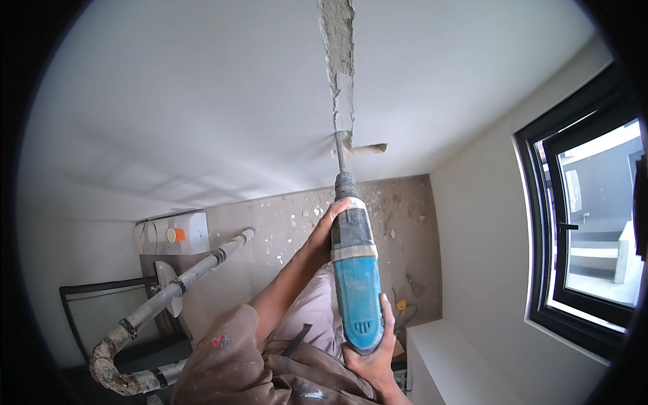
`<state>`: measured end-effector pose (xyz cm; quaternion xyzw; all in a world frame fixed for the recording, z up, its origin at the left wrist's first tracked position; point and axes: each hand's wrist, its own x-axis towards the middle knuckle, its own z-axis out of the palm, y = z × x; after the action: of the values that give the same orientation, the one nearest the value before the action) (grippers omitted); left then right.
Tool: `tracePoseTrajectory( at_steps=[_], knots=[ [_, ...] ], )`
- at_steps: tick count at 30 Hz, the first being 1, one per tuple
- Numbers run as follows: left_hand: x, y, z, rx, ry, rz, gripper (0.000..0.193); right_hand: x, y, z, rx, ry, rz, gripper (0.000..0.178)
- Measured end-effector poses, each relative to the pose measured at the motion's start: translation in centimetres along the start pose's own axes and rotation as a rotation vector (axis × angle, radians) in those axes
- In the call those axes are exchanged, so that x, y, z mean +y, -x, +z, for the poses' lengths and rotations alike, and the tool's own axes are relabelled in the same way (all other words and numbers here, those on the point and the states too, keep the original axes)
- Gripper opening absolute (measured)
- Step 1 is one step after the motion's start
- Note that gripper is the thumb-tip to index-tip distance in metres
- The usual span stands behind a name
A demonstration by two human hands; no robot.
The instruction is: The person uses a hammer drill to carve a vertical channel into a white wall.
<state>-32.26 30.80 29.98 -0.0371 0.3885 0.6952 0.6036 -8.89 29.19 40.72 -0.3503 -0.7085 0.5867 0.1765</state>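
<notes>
A teal and dark grey rotary hammer [359,287], dusty around its collar, points away from me toward the white wall. My left hand [329,217] is closed around its front section, just behind the chuck. At the back end, my right hand [375,361] wraps the rear of the tool; its grip and trigger are hidden beneath the housing. The long metal bit [341,152] meets the wall at the lower end of a rough vertical groove [337,34]. Beside the bit, a short sideways cut [371,149] branches to the right.
Chips and dust lie over the brown floor [266,212]. On the left are a thick grey pipe [199,270] with a curved end, a white box-like fixture [196,233] with an orange cup [177,235], and a dark frame [81,289]. A black-framed window [536,236] stands at right.
</notes>
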Motion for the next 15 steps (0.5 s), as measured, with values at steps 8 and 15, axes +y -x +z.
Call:
tracePoseTrajectory(
  at_steps=[8,15],
  knots=[
    [1.4,-0.2,0.4,-0.075,0.005,0.034,0.055,-4.4,-1.2,-0.9,-0.082,-0.089,0.148,0.092],
    [-2.2,1.5,4.0,-0.107,-0.010,0.018,0.047,-2.4,2.8,-4.2,-0.002,-0.241,0.144,0.095]
  ],
)
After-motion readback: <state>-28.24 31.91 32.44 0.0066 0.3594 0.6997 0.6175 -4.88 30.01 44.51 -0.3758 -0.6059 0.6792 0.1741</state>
